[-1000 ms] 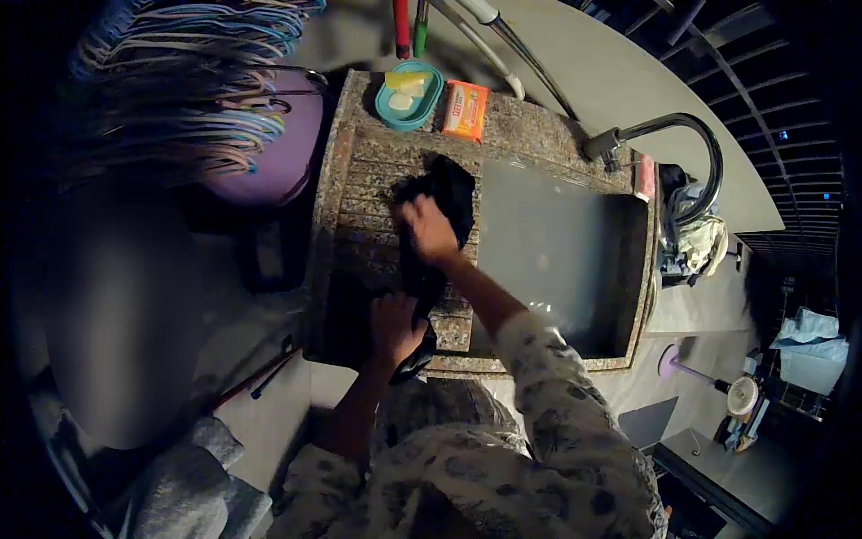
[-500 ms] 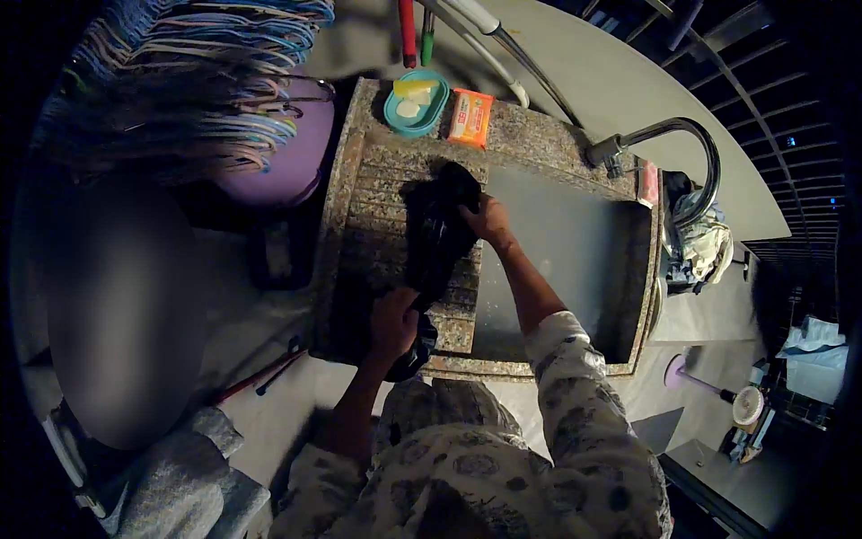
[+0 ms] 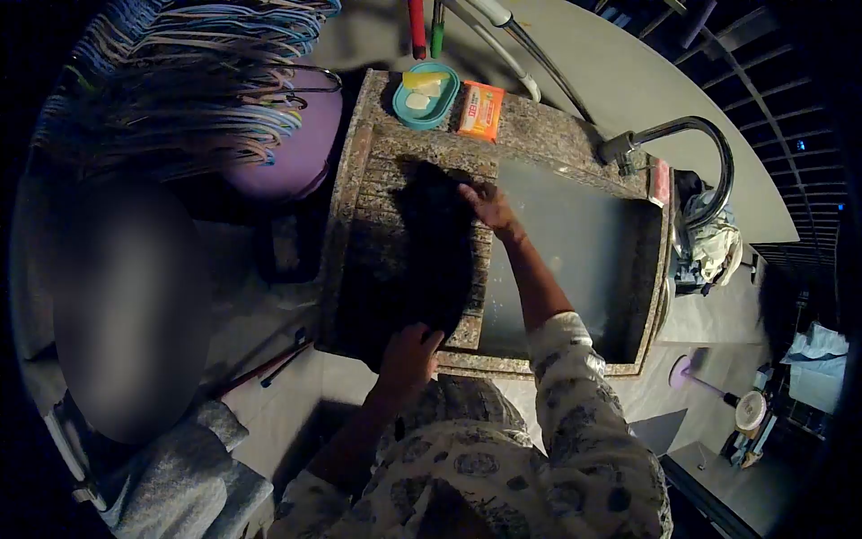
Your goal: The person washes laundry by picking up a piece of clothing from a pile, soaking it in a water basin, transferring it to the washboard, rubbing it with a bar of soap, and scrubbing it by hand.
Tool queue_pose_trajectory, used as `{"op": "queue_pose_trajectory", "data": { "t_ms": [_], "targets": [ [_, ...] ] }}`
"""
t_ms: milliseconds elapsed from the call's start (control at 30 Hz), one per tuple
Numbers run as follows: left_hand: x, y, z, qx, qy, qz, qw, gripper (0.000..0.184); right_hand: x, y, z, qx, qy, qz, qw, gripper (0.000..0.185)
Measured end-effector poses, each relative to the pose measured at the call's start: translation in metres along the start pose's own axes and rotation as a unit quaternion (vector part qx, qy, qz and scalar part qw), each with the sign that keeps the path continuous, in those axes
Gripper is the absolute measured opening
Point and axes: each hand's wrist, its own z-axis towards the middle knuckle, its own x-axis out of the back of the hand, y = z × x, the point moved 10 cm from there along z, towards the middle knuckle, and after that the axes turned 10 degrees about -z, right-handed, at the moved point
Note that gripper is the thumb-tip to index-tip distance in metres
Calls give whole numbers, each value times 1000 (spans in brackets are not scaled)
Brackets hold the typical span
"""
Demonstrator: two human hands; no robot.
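Observation:
A wet-looking black garment (image 3: 409,260) lies spread over the ribbed stone washboard (image 3: 480,310); its exact kind is too dark to make out. At its near edge, my left hand (image 3: 410,364) is closed on the cloth, fingers bent. My right hand (image 3: 489,211) pinches the garment's far right side, beside the sink basin. Cloudy water fills the basin (image 3: 561,242) under my right forearm. Beyond the cloth, a teal soap dish (image 3: 429,117) holds pale and yellow soap pieces, and an orange soap packet (image 3: 481,110) sits beside it.
A chrome tap (image 3: 709,135) arches over the basin's right end. Many hangers (image 3: 197,90) hang at the left over a purple tub (image 3: 287,162). Cloths (image 3: 714,242) are piled right of the sink. A small fan (image 3: 750,410) stands farther right.
The bunched black garment has been spread wider and flatter over the washboard. My left hand has shifted right and slightly nearer to me. My right hand stays at the far edge.

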Motion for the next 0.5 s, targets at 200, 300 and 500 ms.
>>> {"op": "queue_pose_trajectory", "data": {
  "t_ms": [200, 300, 500],
  "targets": [
    [28, -3, 44, 51, 75, -32, 995, 55, -17, -50, -20, 77, -22, -279, 957, 69],
    [51, -30, 71, 111, 170, 29, 979, 58, -21, -53, -20, 113, 5, -306, 945, 52],
    [12, -106, 85, 185, 131, 40, 973, 53, 23, -33, -32, 117, -5, 377, 919, 16]
  ]
}}
